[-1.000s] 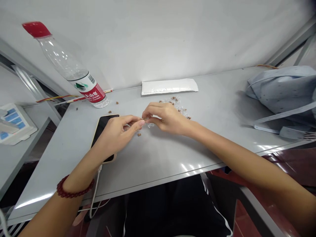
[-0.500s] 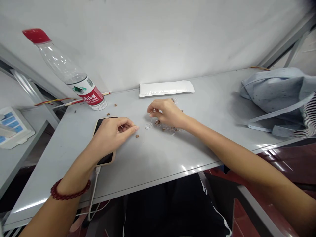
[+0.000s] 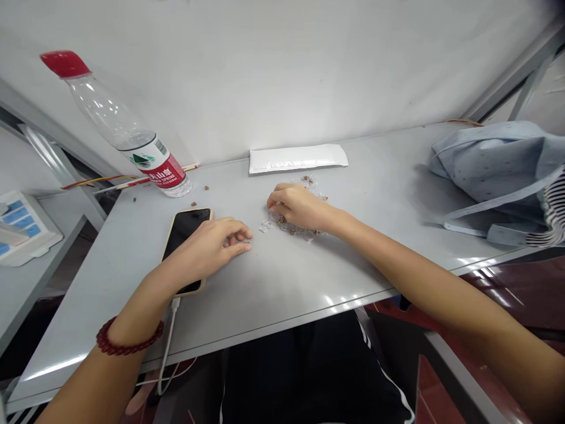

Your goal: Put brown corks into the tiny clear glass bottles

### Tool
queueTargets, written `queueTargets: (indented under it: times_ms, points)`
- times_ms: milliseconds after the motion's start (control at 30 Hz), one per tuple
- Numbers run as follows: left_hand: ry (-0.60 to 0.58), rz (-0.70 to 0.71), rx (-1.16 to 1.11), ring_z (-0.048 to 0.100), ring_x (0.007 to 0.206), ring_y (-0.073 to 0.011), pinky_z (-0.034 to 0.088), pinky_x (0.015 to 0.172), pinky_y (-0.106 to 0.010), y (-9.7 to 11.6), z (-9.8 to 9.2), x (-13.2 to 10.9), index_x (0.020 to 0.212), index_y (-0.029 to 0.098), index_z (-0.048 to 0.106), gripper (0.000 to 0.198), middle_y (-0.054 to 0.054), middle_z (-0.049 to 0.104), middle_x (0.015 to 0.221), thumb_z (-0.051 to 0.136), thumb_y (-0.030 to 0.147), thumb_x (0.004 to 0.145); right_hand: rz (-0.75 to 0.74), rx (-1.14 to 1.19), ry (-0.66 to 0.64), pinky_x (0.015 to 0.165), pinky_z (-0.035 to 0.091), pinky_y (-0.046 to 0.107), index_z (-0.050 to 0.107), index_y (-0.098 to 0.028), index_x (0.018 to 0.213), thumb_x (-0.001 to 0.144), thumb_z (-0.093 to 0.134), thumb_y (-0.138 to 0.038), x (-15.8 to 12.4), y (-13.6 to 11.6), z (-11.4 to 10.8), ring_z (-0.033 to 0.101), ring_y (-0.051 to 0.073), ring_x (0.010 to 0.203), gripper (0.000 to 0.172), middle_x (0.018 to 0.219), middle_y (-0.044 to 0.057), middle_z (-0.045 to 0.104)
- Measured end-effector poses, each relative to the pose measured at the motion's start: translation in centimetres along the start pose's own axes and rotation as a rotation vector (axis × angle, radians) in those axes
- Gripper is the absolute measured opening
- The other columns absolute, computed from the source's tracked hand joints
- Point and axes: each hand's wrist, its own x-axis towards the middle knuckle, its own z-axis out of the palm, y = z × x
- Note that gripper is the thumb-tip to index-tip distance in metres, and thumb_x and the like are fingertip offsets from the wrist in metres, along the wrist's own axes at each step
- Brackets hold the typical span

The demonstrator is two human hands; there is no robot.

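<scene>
My left hand (image 3: 220, 240) rests partly over the phone (image 3: 188, 229), its thumb and fingers curled around the spot where a small brown piece lay. That piece is hidden by the fingers. My right hand (image 3: 298, 205) is over a loose pile of clear plastic bits (image 3: 309, 235) mixed with small brown pieces (image 3: 281, 219). Its fingertips are pinched together at the pile's left side; what they hold, if anything, is hidden. Two more small brown pieces, one by the phone's top (image 3: 193, 204) and one farther back (image 3: 206, 188), lie apart on the table.
A red-capped water bottle (image 3: 161, 168) stands at the back left. Against the wall lies a white packet (image 3: 298, 158). A light blue cloth bag (image 3: 498, 165) sits on the right. A white cable (image 3: 170, 335) runs from the phone over the table's front edge (image 3: 265, 331).
My left hand has shifted slightly right and closed over the small brown piece, uncovering more of the phone. My right hand has moved slightly right and down, its fingertips closer together.
</scene>
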Motion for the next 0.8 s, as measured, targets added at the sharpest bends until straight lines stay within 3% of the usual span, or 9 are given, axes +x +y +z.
queueTargets:
  times_ms: [133, 233, 367, 567, 800]
  points:
    - [0.005, 0.022, 0.004, 0.066, 0.078, -0.0209, 0.051, 0.073, -0.033, 0.0, 0.0, 0.0, 0.080, 0.022, 0.070, 0.025, -0.004, 0.073, 0.087, 0.055, 0.041, 0.080, -0.135, 0.066, -0.006, 0.089, 0.040, 0.036, 0.071, -0.014, 0.107, 0.090, 0.065, -0.025, -0.3, -0.4, -0.2, 0.050, 0.025, 0.103, 0.021, 0.108, 0.011, 0.066]
    - [0.020, 0.013, 0.016, 0.066, 0.078, -0.0210, 0.051, 0.072, -0.033, -0.2, 0.0, -0.1, 0.081, 0.022, 0.071, 0.023, -0.004, 0.073, 0.087, 0.056, 0.039, 0.080, -0.226, 0.068, -0.106, 0.090, 0.039, 0.037, 0.073, -0.016, 0.105, 0.088, 0.067, -0.020, -0.4, -0.7, -0.1, 0.047, 0.025, 0.102, 0.019, 0.107, 0.008, 0.068]
    - [0.028, -0.002, 0.006, 0.066, 0.079, -0.0210, 0.052, 0.073, -0.033, -0.4, -0.1, 0.0, 0.086, 0.021, 0.072, 0.025, -0.004, 0.073, 0.090, 0.058, 0.040, 0.078, -0.235, -0.007, -0.146, 0.089, 0.038, 0.036, 0.074, -0.014, 0.097, 0.089, 0.059, -0.010, -0.4, -1.2, 0.3, 0.047, 0.023, 0.094, 0.018, 0.099, 0.009, 0.068]
    - [0.070, -0.036, 0.037, 0.065, 0.080, -0.0225, 0.052, 0.077, -0.036, -0.2, -0.4, -0.1, 0.095, 0.020, 0.073, 0.038, -0.006, 0.073, 0.095, 0.064, 0.051, 0.075, -0.267, -0.088, -0.113, 0.085, 0.039, 0.036, 0.066, -0.011, 0.092, 0.093, 0.051, -0.012, -0.2, -1.7, 1.2, 0.047, 0.023, 0.091, 0.015, 0.096, 0.012, 0.062]
    - [0.167, 0.028, -0.052, 0.061, 0.075, -0.0190, 0.046, 0.070, -0.030, 1.4, -0.2, -0.2, 0.078, 0.021, 0.070, 0.037, -0.002, 0.071, 0.079, 0.054, 0.053, 0.086, -0.404, -0.049, 0.071, 0.087, 0.041, 0.035, 0.056, -0.013, 0.096, 0.094, 0.044, -0.007, -0.4, -2.6, 1.6, 0.047, 0.022, 0.093, 0.014, 0.102, 0.013, 0.059]
